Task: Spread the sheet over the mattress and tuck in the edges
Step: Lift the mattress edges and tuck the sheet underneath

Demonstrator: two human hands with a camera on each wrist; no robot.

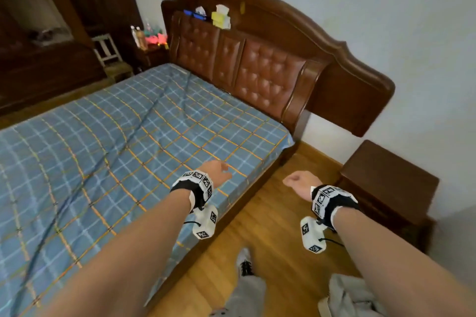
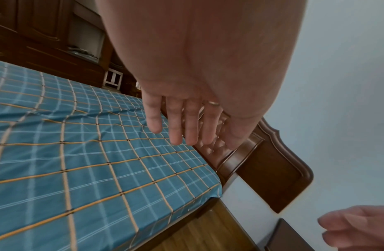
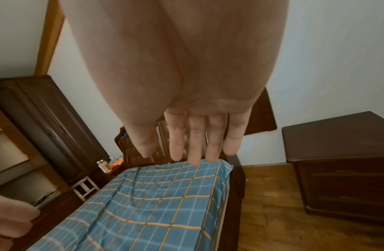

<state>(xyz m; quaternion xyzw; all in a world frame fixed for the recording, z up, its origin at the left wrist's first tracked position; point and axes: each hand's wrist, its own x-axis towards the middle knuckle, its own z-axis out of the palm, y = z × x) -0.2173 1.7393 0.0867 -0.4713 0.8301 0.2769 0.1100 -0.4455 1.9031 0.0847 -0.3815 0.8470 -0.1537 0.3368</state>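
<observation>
your sheet is spread flat over the mattress right up to the headboard, w/ a few long creases left. the corner by the headboard looks snug; can't tell abt the far edges. both your left hand & right hand hang free, fingers straight, holding nothing.

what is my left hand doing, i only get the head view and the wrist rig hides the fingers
Observer: The left wrist view shows the left hand with its fingers straight, holding nothing, over the sheet.
Operator: and the right, looks like a fist from here
Observer: The right wrist view shows the right hand with its fingers extended and empty, pointing toward the head end of the bed.
</observation>
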